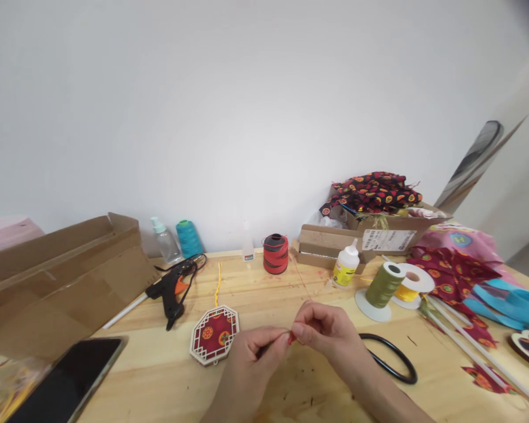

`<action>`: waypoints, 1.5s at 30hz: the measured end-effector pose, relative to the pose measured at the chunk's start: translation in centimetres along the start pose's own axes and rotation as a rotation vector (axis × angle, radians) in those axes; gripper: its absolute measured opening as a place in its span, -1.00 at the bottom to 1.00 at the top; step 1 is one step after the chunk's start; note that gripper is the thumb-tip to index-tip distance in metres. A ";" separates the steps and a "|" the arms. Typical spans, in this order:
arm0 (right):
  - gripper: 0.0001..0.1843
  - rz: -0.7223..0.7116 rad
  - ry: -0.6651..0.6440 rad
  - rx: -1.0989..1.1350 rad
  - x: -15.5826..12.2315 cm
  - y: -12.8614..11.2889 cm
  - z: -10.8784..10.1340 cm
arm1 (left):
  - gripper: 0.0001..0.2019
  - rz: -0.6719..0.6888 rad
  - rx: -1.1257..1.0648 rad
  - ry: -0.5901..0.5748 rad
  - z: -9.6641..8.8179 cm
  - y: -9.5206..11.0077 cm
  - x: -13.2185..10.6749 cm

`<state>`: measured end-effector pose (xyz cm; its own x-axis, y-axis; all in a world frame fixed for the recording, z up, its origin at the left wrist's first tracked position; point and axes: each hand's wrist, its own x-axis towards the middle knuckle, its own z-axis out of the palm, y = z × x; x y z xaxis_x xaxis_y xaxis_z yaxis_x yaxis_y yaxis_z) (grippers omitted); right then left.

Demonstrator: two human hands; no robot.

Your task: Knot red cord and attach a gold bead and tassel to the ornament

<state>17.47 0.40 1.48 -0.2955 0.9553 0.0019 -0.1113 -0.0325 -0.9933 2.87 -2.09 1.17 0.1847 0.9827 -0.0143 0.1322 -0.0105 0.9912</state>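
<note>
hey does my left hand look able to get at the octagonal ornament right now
Likely yes: the octagonal ornament lies close beside your left hand, with nothing visible between them, though that hand appears to be pinching a small red piece.

**Left hand [261, 351] and right hand [327, 330] meet in a close pinch**

The left forearm [230, 395] and right forearm [385, 388], both bare, slant inward from the lower edge of the head view. The left thumb [274, 352] presses toward its index finger [268, 333], tips pointing right. Opposite, the right thumb [307, 336] and index finger [302, 313] pinch together, remaining fingers curled. The two sets of fingertips sit just beside each other.
</note>
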 end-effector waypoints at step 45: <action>-0.89 -0.534 0.087 -0.515 -0.4 -0.6 -0.5 | -0.78 0.222 0.327 0.105 0.0 -0.4 -0.2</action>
<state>18.12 0.19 1.97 -0.2469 0.8230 0.5116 0.2462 0.5639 -0.7883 2.78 -2.32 0.76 0.1459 0.9632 0.2259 0.4057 -0.2665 0.8743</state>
